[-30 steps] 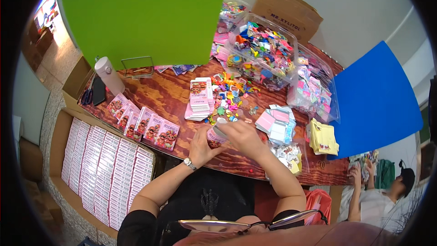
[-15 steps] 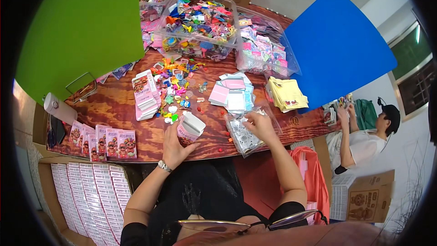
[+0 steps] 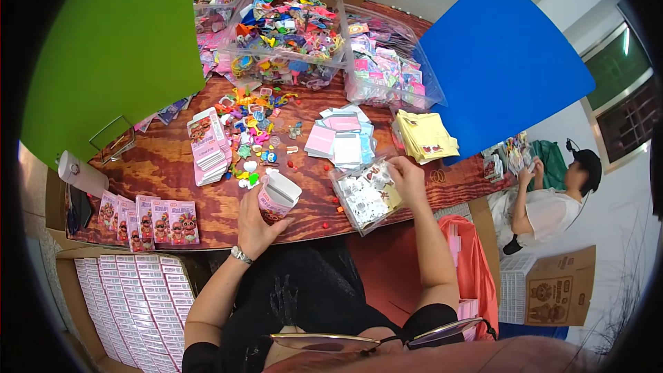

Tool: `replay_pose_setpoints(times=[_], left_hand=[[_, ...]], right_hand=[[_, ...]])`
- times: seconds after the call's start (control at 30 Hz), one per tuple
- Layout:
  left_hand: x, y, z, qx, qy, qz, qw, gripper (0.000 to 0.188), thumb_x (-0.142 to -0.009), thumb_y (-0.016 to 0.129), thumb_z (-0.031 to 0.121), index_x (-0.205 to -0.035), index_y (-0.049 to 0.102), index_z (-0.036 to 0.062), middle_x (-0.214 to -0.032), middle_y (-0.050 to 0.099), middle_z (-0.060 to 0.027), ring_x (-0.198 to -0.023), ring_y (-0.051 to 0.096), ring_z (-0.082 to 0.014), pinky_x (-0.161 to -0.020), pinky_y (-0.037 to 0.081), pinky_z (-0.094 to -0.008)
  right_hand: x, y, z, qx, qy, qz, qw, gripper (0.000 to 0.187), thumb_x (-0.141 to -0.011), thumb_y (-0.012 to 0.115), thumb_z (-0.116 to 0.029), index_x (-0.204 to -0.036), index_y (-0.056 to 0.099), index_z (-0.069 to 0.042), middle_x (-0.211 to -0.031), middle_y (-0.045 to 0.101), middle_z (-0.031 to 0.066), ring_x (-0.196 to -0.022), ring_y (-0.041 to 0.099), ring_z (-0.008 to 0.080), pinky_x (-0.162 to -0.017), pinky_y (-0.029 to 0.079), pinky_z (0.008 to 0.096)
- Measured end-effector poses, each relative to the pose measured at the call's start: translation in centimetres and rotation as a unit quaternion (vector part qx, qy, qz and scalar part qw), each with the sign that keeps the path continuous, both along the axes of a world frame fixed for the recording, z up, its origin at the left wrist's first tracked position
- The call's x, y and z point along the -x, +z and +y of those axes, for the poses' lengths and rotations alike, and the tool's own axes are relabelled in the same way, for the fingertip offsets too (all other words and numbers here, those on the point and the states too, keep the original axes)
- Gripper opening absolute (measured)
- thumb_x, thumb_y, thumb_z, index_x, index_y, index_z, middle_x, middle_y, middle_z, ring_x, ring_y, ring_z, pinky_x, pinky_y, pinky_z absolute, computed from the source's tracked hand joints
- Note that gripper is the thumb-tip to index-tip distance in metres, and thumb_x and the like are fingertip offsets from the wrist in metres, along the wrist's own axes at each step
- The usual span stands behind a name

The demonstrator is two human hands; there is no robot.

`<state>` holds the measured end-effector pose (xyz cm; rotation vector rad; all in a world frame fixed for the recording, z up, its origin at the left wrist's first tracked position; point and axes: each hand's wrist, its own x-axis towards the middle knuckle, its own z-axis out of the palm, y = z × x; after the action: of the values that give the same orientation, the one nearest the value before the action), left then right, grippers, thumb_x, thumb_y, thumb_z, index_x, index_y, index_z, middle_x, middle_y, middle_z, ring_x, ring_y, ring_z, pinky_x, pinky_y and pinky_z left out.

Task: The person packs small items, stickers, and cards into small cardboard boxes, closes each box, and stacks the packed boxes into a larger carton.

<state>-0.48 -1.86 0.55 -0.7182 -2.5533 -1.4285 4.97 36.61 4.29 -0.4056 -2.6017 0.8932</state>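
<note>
My left hand (image 3: 255,224) is wrapped round a small pink-and-white carton (image 3: 279,195), which stands tilted near the table's front edge with its top open. On the right, my right hand (image 3: 409,183) has its fingers closed at the far right side of a shallow clear plastic tray (image 3: 336,183); what they pinch is hidden. In this tray lie flat black-and-white patterned packets (image 3: 364,197) and a yellowish-brown piece. Beyond the carton are loose small colourful toys (image 3: 259,124) and a stack of pink-and-white cards (image 3: 207,148). Pale pink and blue cards (image 3: 345,141) lie behind the tray.
Yellow packets (image 3: 426,137) lie beside a blue panel (image 3: 507,62). Clear bins (image 3: 290,55) of toys stand at the back. Pink cartons (image 3: 166,222) and a tumbler (image 3: 81,171) are at left, near a green panel (image 3: 110,41). A co-worker (image 3: 552,197) sits at far right.
My right hand has moved from the tray's middle to its far right side, uncovering the patterned packets. My left hand keeps hold of the carton. The whole view has shifted slightly.
</note>
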Motion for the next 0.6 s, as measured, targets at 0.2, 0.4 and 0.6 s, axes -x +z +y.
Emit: replay_pose_setpoints(times=[0.2, 0.4, 0.6], left_hand=[[0.2, -0.4, 0.6, -0.006, -0.011, 0.004, 1.0, 0.094, -0.062, 0.092, 0.025, -0.137, 0.044, -0.0019, -0.124, 0.057, -0.0205, -0.115, 0.055, -0.0375, -0.097, 0.046, -0.0448], [0.1, -0.9, 0.4, 0.002, -0.012, 0.007, 1.0, 0.095, -0.061, 0.093, 0.025, -0.138, 0.044, -0.002, -0.128, 0.056, -0.0207, -0.117, 0.056, -0.0379, -0.099, 0.046, -0.0452], [0.0, -0.4, 1.0, -0.015, -0.027, 0.016, 0.999, 0.097, -0.061, 0.093, 0.025, -0.14, 0.043, -0.001, -0.131, 0.055, -0.0208, -0.119, 0.055, -0.0384, -0.101, 0.045, -0.0458]], right_hand=[[-1.9, 1.7, 2.8, -0.007, 0.045, -0.157, 0.986, 0.023, -0.085, 0.073, -0.013, -0.105, 0.07, -0.003, -0.081, 0.072, 0.0156, -0.075, 0.071, 0.0253, -0.07, 0.055, 0.0349], [-1.3, 1.6, 1.6, -0.058, 0.056, -0.197, 0.977, 0.029, -0.082, 0.074, -0.018, -0.108, 0.071, -0.004, -0.087, 0.073, 0.0179, -0.081, 0.072, 0.033, -0.076, 0.055, 0.0401], [1.4, -3.6, 1.2, -0.075, -0.028, -0.169, 0.982, 0.032, -0.081, 0.075, -0.025, -0.104, 0.07, -0.004, -0.083, 0.073, 0.0173, -0.08, 0.072, 0.0334, -0.075, 0.055, 0.0412]])
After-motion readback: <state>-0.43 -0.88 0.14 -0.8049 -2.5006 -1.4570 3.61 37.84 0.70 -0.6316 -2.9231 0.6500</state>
